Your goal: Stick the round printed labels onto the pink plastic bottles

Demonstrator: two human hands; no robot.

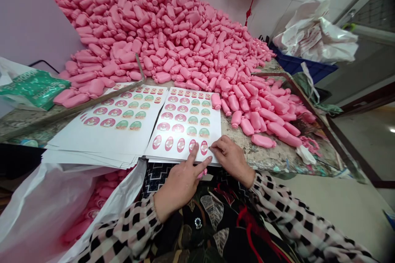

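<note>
My left hand [182, 178] reaches over the front edge of a white sticker sheet [185, 157], index and middle fingers stretched onto the bottom row. Below those fingers shows a bit of a small pink plastic bottle [202, 174], which the curled fingers hold; most of it is hidden. An oval pink sticker [204, 147] lies at the right end of that row. Right beside it, my right hand [231, 157] is closed in a pinch, with a small dark tip at its fingertips that I cannot make out.
A big heap of pink bottles [173, 28] covers the back of the worktable [256, 158]. Another stack of sticker sheets [92, 139] lies left, near a wooden strip [101, 98]. A white bag [40, 213] with pink bottles is at lower left; a blue crate [305, 65] stands back right.
</note>
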